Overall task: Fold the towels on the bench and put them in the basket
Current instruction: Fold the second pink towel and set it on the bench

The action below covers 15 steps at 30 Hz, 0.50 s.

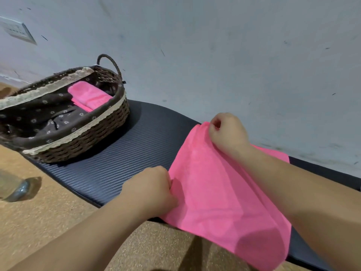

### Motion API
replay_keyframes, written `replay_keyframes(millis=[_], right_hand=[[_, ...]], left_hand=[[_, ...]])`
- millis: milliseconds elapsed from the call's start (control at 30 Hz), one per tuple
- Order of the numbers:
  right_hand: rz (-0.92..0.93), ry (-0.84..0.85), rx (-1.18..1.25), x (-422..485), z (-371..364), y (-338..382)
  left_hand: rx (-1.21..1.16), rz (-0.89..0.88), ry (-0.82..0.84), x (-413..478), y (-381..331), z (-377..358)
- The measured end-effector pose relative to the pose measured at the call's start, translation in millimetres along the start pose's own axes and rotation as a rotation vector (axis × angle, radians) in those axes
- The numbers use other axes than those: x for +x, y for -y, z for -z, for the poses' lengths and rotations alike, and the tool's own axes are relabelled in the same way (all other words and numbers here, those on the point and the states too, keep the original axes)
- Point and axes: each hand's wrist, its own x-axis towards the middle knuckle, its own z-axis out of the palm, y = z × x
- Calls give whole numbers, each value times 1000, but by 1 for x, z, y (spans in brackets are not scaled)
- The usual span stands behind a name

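Note:
A bright pink towel lies spread over the dark ribbed bench, its near edge hanging past the bench's front. My left hand pinches the towel's left edge near the front. My right hand pinches the towel's far left corner, lifted slightly off the bench. A brown wicker basket with a flowered liner sits on the bench's left end. A folded pink towel lies inside it.
A pale wall runs close behind the bench, with a socket plate at the upper left. Speckled tan floor lies in front. A clear glass object stands on the floor at the left edge.

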Motion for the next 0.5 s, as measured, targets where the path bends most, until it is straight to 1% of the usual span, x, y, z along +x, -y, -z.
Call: replay_keyframes(millis=[67,133,167,233,300,400,500], right_hand=[[-18,-29,136,-2,2,7],[-75,29,238,-1,1,12],[-101,75,236,0,0,13],[-138,176,158,2,-4,12],[-157,231,109,4,-6,10],[-135,218,62,5,-7,13],[-132,191,47,9,-7,20]], left_hand=[[4,10,3,-3,2,2],[-9,16,-5,-3,7,2],[-25,13,-13,-4,9,1],[-79,0,-28,-5,15,-1],[-129,-8,-49,-6,20,-3],[-187,-3,-59,-6,25,-6],[-260,37,-11,-9,28,-4]])
